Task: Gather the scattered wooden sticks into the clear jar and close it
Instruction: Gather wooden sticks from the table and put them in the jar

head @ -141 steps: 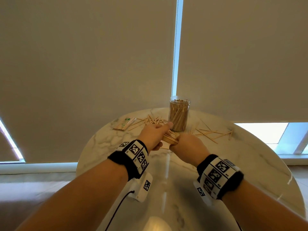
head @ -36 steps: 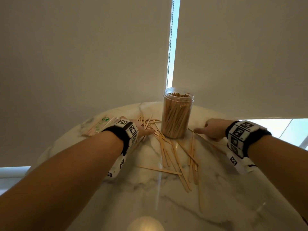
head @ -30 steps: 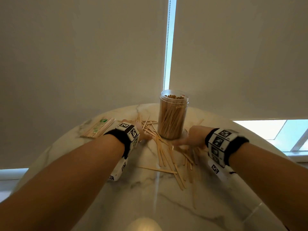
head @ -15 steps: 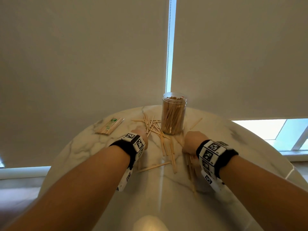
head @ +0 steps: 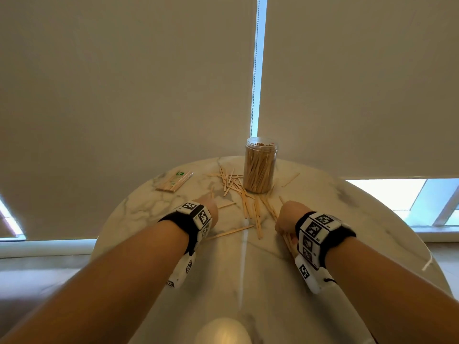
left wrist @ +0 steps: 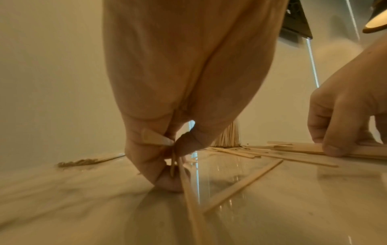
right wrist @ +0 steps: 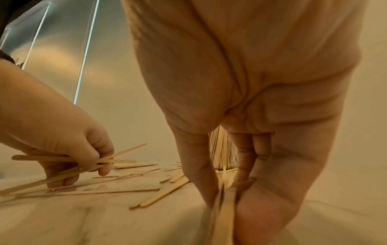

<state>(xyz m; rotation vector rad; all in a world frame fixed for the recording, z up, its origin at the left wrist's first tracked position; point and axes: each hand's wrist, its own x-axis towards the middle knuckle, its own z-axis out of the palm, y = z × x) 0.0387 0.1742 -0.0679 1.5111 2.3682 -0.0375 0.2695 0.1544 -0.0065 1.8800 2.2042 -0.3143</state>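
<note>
The clear jar (head: 260, 167) stands open at the far side of the marble table (head: 347, 232), packed with upright sticks; no lid shows. Loose wooden sticks (head: 250, 209) lie fanned out in front of it and to its left. My left hand (head: 210, 207) is left of the pile and pinches a few sticks (left wrist: 178, 164) between thumb and fingers, their tips on the table. My right hand (head: 285, 219) is right of the pile, its fingers curled round a bundle of sticks (right wrist: 223, 199) low over the table. A single stick (head: 290, 180) lies right of the jar.
A wrapped packet of sticks (head: 173, 181) lies at the table's far left. Beige roller blinds (head: 149, 83) hang right behind the table, close to the jar. The round table's edge curves away on both sides.
Both hands came back toward me from beside the jar. The right hand drew sticks along and closed round a bundle; the left now pinches a few sticks.
</note>
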